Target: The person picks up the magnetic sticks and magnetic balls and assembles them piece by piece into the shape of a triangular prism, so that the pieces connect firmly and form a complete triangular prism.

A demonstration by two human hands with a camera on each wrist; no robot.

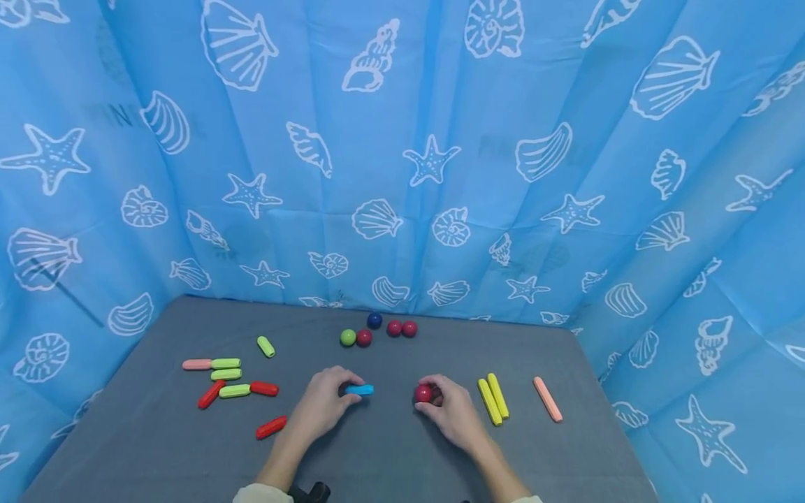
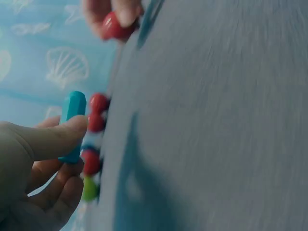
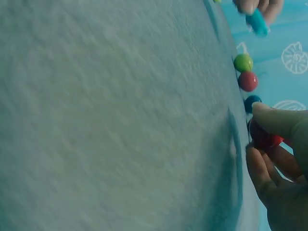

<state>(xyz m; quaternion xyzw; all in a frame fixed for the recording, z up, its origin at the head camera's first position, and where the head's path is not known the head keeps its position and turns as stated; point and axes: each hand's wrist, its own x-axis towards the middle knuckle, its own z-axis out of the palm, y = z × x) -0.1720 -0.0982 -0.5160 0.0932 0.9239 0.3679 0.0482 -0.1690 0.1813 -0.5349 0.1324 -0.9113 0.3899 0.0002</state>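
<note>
I see the left hand (image 1: 325,401) pinching a blue stick (image 1: 364,389) between thumb and curled fingers, on the near side of the navy ball (image 1: 374,321). The right hand (image 1: 455,415) has its fingers curled round a red ball (image 1: 423,393), nearer and right of the navy ball. I judge neither placed yet. A green ball (image 1: 348,337) sits left of the navy ball; yellow sticks (image 1: 490,402), farther right, could crowd the right hand.

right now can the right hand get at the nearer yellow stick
Probably yes: nothing shows between the right hand and the nearer yellow stick beside it, though its grip is taken up by a red ball.
</note>
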